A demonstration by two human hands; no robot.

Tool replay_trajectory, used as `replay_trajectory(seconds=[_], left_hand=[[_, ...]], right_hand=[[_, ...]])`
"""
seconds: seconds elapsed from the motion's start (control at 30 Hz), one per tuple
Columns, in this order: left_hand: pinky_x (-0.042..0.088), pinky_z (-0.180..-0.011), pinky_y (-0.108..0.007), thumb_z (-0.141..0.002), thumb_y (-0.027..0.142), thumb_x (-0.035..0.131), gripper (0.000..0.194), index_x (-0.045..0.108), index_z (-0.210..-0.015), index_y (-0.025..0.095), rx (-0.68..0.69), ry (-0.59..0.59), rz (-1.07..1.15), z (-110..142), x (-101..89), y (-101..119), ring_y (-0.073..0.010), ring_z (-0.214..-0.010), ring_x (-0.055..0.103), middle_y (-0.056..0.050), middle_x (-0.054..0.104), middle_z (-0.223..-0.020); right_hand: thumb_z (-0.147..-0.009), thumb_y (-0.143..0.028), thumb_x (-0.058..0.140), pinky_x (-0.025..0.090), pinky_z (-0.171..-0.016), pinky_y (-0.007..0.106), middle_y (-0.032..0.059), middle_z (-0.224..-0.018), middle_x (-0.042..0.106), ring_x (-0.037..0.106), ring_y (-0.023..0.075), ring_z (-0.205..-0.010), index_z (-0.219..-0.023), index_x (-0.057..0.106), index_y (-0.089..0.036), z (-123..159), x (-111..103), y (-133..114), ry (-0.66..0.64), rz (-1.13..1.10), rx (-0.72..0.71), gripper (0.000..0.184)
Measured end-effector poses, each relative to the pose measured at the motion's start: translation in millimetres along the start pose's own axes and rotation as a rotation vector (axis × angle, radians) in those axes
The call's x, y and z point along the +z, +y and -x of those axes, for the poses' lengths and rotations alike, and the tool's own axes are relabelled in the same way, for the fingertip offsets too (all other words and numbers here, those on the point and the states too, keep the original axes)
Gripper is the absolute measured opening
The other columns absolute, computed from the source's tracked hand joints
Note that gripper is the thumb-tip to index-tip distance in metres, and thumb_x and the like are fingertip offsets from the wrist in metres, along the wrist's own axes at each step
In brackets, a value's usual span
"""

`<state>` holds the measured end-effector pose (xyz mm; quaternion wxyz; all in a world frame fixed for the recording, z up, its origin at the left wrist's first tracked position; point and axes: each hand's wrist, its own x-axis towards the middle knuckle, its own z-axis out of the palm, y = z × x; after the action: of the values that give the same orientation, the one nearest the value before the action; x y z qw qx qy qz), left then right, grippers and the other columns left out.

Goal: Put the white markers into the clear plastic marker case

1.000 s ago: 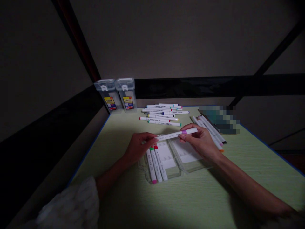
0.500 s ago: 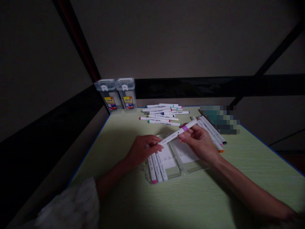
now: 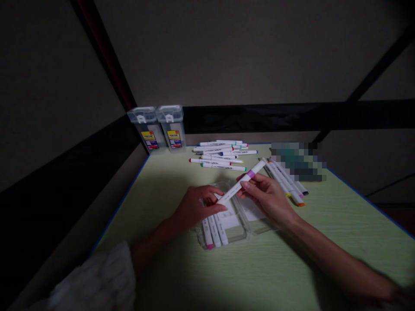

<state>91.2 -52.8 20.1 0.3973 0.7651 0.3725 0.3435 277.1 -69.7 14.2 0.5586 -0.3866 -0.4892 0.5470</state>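
Observation:
A white marker with a purple band (image 3: 241, 182) is held tilted between both my hands over an open clear plastic case (image 3: 238, 220). My right hand (image 3: 266, 196) pinches its upper part near the purple band. My left hand (image 3: 196, 207) has its fingers closed on the marker's lower end, resting on the case's left half. Three markers (image 3: 214, 228) lie side by side in that left half, partly hidden by my left hand.
Several loose markers (image 3: 222, 154) lie in a pile further back on the pale green table (image 3: 259, 268). Another few markers (image 3: 287, 179) lie right of my right hand. Two upright clear marker boxes (image 3: 160, 127) stand at the back left corner. A blurred dark item (image 3: 298, 162) sits back right.
The purple-banded marker has swung from almost level to steeply tilted, its lower end dropping toward the case. My left hand moved down onto the case, covering the tops of the stored markers.

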Motion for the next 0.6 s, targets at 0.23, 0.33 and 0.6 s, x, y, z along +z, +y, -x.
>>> replay_trajectory(seconds=[0.23,0.33,0.6], left_hand=[[0.044,-0.053,-0.019,-0.061,0.022,0.066,0.013,0.064,-0.069,0.013,0.001,-0.071,0.052,-0.2,0.1,-2.9,-0.0092,-0.053,0.057,0.000,0.065,-0.060],[0.044,-0.053,-0.020,-0.070,0.024,0.057,0.015,0.064,-0.078,0.013,0.004,-0.072,0.084,-1.1,-0.5,-7.9,-0.0092,-0.052,0.057,-0.001,0.065,-0.061],[0.044,-0.054,-0.020,-0.079,0.028,0.046,0.023,0.062,-0.079,0.012,0.019,0.015,0.090,-3.6,-1.6,-15.1,-0.0091,-0.055,0.056,-0.002,0.063,-0.064]], right_hand=[[-0.064,-0.030,0.070,0.046,-0.054,0.015,-0.0018,-0.065,0.062,0.055,0.0050,-0.055,-0.076,0.064,-0.017,-0.2,2.3,-1.5,0.007,-0.065,0.066,0.019],[-0.065,-0.029,0.069,0.045,-0.056,0.016,-0.0020,-0.066,0.062,0.055,0.0052,-0.056,-0.082,0.064,-0.018,0.1,1.5,-0.3,-0.005,-0.050,0.077,0.021],[-0.065,-0.028,0.067,0.044,-0.057,0.021,-0.0027,-0.063,0.059,0.053,0.0073,-0.056,-0.085,0.061,-0.017,-0.1,4.3,1.3,-0.108,0.068,0.068,0.023]])
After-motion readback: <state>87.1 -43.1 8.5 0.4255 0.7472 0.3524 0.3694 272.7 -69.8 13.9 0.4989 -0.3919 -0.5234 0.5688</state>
